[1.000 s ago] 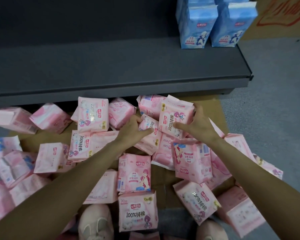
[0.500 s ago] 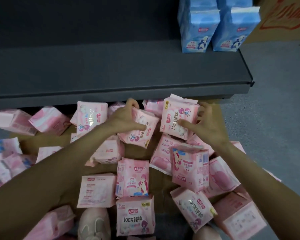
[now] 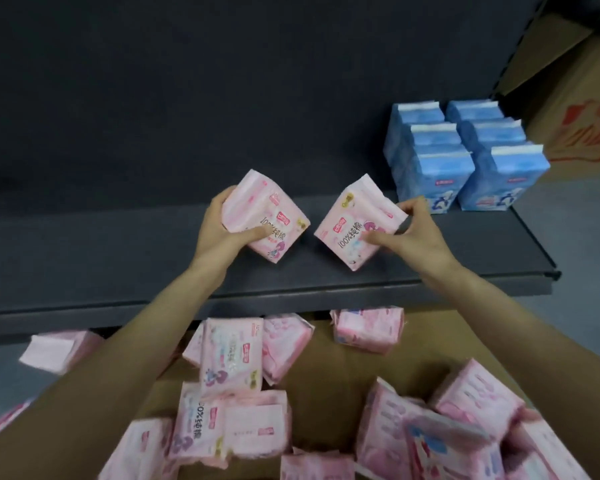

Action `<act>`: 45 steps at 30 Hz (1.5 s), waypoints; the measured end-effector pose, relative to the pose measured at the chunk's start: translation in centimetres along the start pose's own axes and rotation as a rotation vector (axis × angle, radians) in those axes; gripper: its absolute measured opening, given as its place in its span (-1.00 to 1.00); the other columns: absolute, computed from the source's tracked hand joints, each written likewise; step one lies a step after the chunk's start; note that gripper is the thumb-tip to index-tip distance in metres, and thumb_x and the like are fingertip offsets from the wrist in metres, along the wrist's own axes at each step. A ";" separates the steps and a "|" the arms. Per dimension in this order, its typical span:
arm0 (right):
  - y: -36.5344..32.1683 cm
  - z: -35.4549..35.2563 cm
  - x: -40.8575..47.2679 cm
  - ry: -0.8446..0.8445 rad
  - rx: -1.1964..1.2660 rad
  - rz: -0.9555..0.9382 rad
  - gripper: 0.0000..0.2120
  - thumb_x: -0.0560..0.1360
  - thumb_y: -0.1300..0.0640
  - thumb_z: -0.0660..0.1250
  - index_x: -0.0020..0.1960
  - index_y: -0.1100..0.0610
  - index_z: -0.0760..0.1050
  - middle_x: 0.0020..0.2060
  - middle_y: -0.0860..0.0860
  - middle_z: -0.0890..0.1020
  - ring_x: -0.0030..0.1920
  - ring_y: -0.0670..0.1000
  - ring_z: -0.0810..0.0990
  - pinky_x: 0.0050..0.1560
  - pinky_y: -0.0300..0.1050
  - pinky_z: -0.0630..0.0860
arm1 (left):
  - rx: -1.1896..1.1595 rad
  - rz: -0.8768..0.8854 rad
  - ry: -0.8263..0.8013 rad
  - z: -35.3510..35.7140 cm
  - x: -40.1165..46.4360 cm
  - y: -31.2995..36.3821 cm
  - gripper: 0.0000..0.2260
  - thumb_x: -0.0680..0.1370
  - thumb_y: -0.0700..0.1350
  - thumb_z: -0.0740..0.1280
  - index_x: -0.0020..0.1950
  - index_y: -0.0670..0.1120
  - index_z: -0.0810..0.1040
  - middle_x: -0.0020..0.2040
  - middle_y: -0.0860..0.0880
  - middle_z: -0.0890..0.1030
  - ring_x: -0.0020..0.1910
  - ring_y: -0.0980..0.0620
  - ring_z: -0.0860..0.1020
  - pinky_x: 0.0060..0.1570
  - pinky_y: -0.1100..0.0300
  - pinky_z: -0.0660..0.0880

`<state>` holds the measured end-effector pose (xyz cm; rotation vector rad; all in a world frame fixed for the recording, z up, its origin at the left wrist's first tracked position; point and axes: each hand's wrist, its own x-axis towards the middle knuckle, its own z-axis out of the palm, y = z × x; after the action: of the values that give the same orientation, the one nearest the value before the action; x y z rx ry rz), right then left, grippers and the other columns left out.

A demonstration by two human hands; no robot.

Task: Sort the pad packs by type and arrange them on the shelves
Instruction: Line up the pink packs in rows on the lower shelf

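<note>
Person at the dark shelf (image 3: 118,258), two pink packs in transit. The left hand (image 3: 219,233) is clenched around one pink pack (image 3: 267,216), thumb across its face; the right hand (image 3: 413,233) pinches a matching pack (image 3: 357,226) between thumb and fingertips. Both packs hang tilted just above the shelf board, at 12 o'clock from the person. Likely risks: the lighter right-hand pinch could let its soft pack slip, and either pack, set down tilted, may topple. Blue packs (image 3: 465,157) stand upright in rows at 2 o'clock on the same shelf. Loose pink packs (image 3: 229,358) lie heaped on cardboard (image 3: 347,368) on the floor at 6 o'clock, still unsorted.
</note>
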<state>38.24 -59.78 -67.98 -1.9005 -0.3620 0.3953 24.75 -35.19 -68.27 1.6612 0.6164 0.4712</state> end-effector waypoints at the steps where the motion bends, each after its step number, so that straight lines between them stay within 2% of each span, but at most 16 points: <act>1: 0.6 0.5 0.3 0.013 0.026 0.018 -0.52 0.33 0.14 0.55 0.04 0.09 0.29 -0.02 -0.02 0.59 -0.13 -0.15 0.55 -0.18 -0.28 0.45 | 0.030 -0.003 0.019 -0.1 0.4 -1.0 -0.33 0.25 -0.17 0.61 0.24 0.19 0.41 0.27 0.06 0.49 0.22 0.13 0.50 0.23 0.04 0.49; 4: 2.3 0.6 -0.6 0.029 -0.085 -0.015 -0.46 0.34 0.12 0.54 0.10 0.09 0.23 -0.04 -0.06 0.53 -0.06 -0.09 0.54 -0.13 -0.28 0.46 | 0.333 0.047 0.034 -0.6 -0.4 -3.2 -0.32 0.22 0.04 0.62 0.25 0.20 0.40 0.22 0.15 0.44 0.27 0.12 0.42 0.28 0.08 0.41; 6: 2.5 -0.3 -1.4 -0.017 -0.223 -0.080 -0.23 0.30 0.12 0.57 0.28 -0.02 0.11 -0.01 -0.05 0.50 0.03 -0.03 0.51 -0.01 -0.18 0.47 | 0.540 0.080 0.027 -1.4 -0.7 -3.0 -0.26 0.22 0.07 0.62 0.32 0.06 0.38 0.16 0.13 0.39 0.29 0.08 0.37 0.25 0.13 0.37; 8: 2.1 -1.1 -1.9 -0.080 -0.393 -0.118 0.10 0.26 0.12 0.59 0.46 -0.22 -0.13 -0.09 -0.04 0.52 -0.07 0.00 0.50 -0.08 -0.11 0.44 | 0.686 0.062 0.000 -2.6 -0.5 -2.3 -0.21 0.21 0.10 0.61 0.34 -0.03 0.36 0.19 0.06 0.43 0.25 0.03 0.40 0.15 0.14 0.38; 10: 1.5 -1.6 -2.2 -0.160 -0.530 -0.134 0.17 0.26 0.12 0.59 0.49 -0.24 -0.21 -0.10 -0.13 0.51 -0.16 -0.05 0.47 -0.14 -0.15 0.41 | 0.789 0.050 -0.051 -3.4 -0.1 -1.7 -0.20 0.22 0.12 0.60 0.35 -0.03 0.33 0.23 0.01 0.50 0.20 0.00 0.47 0.08 0.12 0.41; 13: 0.6 -2.1 -1.6 -0.225 -0.628 -0.156 -0.09 0.26 0.09 0.58 0.36 -0.28 0.07 0.12 -0.06 0.51 -0.02 -0.03 0.50 0.00 -0.12 0.44 | 0.850 0.095 -0.111 -3.7 0.9 -0.9 -0.21 0.26 0.11 0.58 0.37 0.01 0.25 0.20 0.06 0.53 0.16 -0.01 0.52 0.09 0.10 0.39; 15: 0.2 -2.0 -0.5 -0.198 -0.579 -0.182 -0.23 0.23 0.12 0.59 0.20 -0.23 0.17 0.10 -0.04 0.52 0.01 0.01 0.54 0.00 -0.09 0.48 | 0.727 0.063 -0.105 -3.2 2.0 -0.5 -0.25 0.28 0.08 0.58 0.33 0.02 0.25 0.15 0.10 0.52 0.14 0.02 0.52 0.12 0.10 0.42; 18: -0.4 -1.1 2.9 -0.131 -0.462 -0.221 -0.31 0.23 0.25 0.56 0.13 -0.09 0.20 0.09 0.03 0.47 0.03 0.05 0.52 -0.09 -0.11 0.49 | 0.516 0.015 -0.062 -1.9 4.8 -0.7 -0.28 0.29 0.03 0.59 0.29 -0.02 0.25 0.12 0.12 0.50 0.13 0.07 0.50 0.13 0.12 0.44; 23: -1.5 1.1 10.7 0.045 -0.420 -0.195 -0.33 0.23 0.32 0.55 0.16 0.07 0.24 0.15 0.05 0.38 0.08 -0.01 0.42 0.00 -0.24 0.42 | 0.440 0.014 -0.049 0.8 11.7 -1.2 -0.25 0.28 -0.05 0.61 0.32 -0.11 0.27 0.16 0.07 0.49 0.11 0.10 0.46 0.05 0.22 0.39; 27: -1.5 1.9 16.0 0.081 -0.462 -0.204 -0.36 0.31 0.33 0.49 0.28 0.15 0.28 0.18 0.08 0.24 0.06 -0.04 0.31 0.03 -0.45 0.25 | 0.396 0.057 -0.051 2.4 17.2 -1.5 -0.26 0.25 -0.06 0.63 0.28 -0.09 0.30 0.24 0.01 0.49 0.20 0.05 0.48 0.14 0.16 0.43; 29: -0.7 2.0 18.0 0.105 -0.584 -0.194 -0.40 0.37 0.33 0.43 0.32 0.09 0.29 0.25 0.11 0.22 0.13 0.06 0.37 0.16 -0.32 0.32 | 0.407 0.080 -0.071 3.3 19.0 -1.6 -0.26 0.24 -0.10 0.63 0.28 -0.07 0.29 0.25 0.00 0.48 0.22 0.03 0.47 0.18 0.10 0.45; 32: 0.7 3.0 20.2 0.295 -0.972 -0.202 -0.43 0.45 0.37 0.27 0.38 0.04 0.25 0.35 0.17 0.18 0.26 0.22 0.29 0.22 0.05 0.40 | 0.428 0.100 -0.083 4.4 21.2 -2.3 -0.26 0.27 -0.16 0.60 0.32 -0.06 0.27 0.24 0.06 0.45 0.17 0.07 0.47 0.12 0.17 0.41; 35: 1.4 3.9 21.4 0.351 -1.262 -0.306 -0.46 0.49 0.26 0.26 0.43 0.07 0.22 0.35 0.21 0.27 0.28 0.26 0.28 0.22 0.08 0.33 | 0.426 0.105 -0.094 5.4 22.2 -3.2 -0.25 0.33 -0.18 0.56 0.39 -0.05 0.21 0.21 0.07 0.45 0.13 0.07 0.46 0.09 0.20 0.37; 38: 1.2 4.4 22.9 0.347 -1.295 -0.352 -0.46 0.50 0.20 0.30 0.44 0.06 0.24 0.31 0.19 0.34 0.26 0.25 0.34 0.20 0.07 0.30 | 0.403 0.125 -0.057 5.8 22.9 -4.0 -0.24 0.36 -0.20 0.54 0.41 -0.02 0.16 0.26 0.05 0.46 0.17 0.03 0.49 0.12 0.18 0.39; 41: 0.9 5.4 24.0 0.373 -1.326 -0.377 -0.53 0.51 0.17 0.31 0.39 0.03 0.31 0.24 0.16 0.41 0.21 0.22 0.38 0.17 0.06 0.31 | 0.381 0.167 0.000 5.8 23.3 -4.6 -0.16 0.32 -0.21 0.54 0.43 0.12 0.12 0.32 0.06 0.43 0.21 0.01 0.49 0.23 0.06 0.42; 45: 0.9 6.2 24.7 0.418 -1.340 -0.351 -0.57 0.50 0.24 0.30 0.34 0.06 0.33 0.24 0.15 0.41 0.20 0.22 0.40 0.17 0.07 0.32 | 0.458 0.247 0.011 6.8 23.2 -4.5 -0.28 0.34 -0.23 0.49 0.37 0.19 0.28 0.28 -0.01 0.43 0.21 0.00 0.45 0.20 0.11 0.39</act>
<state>57.74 -44.27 -73.38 -3.0206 -0.7680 -0.6718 46.34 -25.20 -74.64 2.1873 0.5561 0.5436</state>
